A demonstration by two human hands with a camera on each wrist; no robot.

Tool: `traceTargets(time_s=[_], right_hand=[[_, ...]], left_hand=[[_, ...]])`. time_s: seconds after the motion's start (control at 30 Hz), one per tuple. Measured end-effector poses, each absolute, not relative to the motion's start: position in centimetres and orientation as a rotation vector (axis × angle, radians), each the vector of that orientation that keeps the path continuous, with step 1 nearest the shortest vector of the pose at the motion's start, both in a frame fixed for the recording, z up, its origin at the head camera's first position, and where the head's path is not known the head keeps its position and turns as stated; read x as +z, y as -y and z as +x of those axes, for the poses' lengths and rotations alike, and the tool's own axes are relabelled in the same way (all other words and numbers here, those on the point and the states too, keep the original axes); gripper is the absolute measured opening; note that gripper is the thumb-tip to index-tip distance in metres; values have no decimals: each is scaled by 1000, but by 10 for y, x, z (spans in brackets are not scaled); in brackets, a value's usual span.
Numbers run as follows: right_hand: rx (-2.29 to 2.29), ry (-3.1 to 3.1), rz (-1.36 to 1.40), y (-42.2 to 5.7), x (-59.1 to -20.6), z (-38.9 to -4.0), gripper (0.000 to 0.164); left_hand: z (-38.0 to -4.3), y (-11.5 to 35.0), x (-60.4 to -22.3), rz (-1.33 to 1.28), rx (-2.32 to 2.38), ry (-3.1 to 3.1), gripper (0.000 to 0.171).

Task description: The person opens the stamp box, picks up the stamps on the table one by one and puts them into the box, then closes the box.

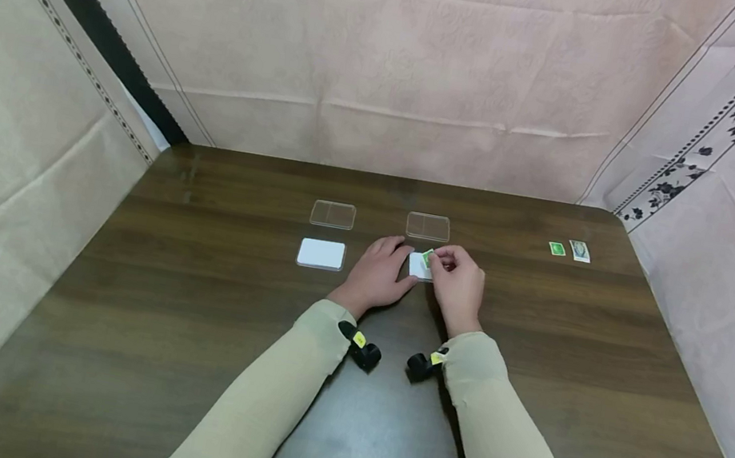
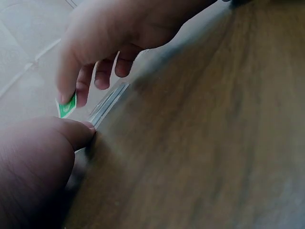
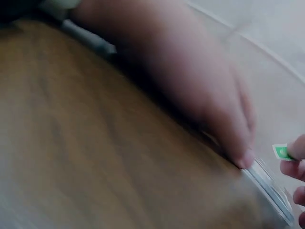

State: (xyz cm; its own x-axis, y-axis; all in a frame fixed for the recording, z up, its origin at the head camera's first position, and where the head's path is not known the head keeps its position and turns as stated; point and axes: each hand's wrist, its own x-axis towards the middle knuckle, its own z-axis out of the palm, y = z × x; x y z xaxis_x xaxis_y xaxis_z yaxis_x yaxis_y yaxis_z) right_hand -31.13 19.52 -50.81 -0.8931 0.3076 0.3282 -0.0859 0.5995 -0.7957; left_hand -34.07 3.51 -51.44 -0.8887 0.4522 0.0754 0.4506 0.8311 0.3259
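A small green stamp (image 1: pixel 427 258) with a pale border is pinched between the thumb and fingers of my right hand (image 1: pixel 460 287). It hangs over a flat clear case (image 1: pixel 418 267) with a white filling. My left hand (image 1: pixel 376 273) holds the left side of this case, thumb at the near edge and index finger at the far one. In the left wrist view the stamp (image 2: pixel 67 107) is tilted, just above the case (image 2: pixel 108 106). The right wrist view has the stamp (image 3: pixel 282 152) at its right edge, with only some right fingertips (image 3: pixel 293 167) visible.
Left of my hands lies a second white-filled case (image 1: pixel 321 254). Two clear lids (image 1: pixel 333 214) (image 1: pixel 428 227) lie farther back. At the far right are another green stamp (image 1: pixel 557 249) and a stamp with a portrait (image 1: pixel 579 251). Pale cloth (image 1: pixel 395 63) hangs behind the wooden table (image 1: pixel 181 295).
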Motion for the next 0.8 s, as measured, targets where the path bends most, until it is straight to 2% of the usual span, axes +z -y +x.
traceTargets(time_s=[0.3, 0.8], right_hand=[[860, 2539, -209, -177, -508, -311, 11], [725, 2571, -219, -174, -509, -315, 15]], left_hand=[[-341, -35, -512, 745, 520, -3007, 58], [-342, -35, -514, 747, 514, -3014, 57]])
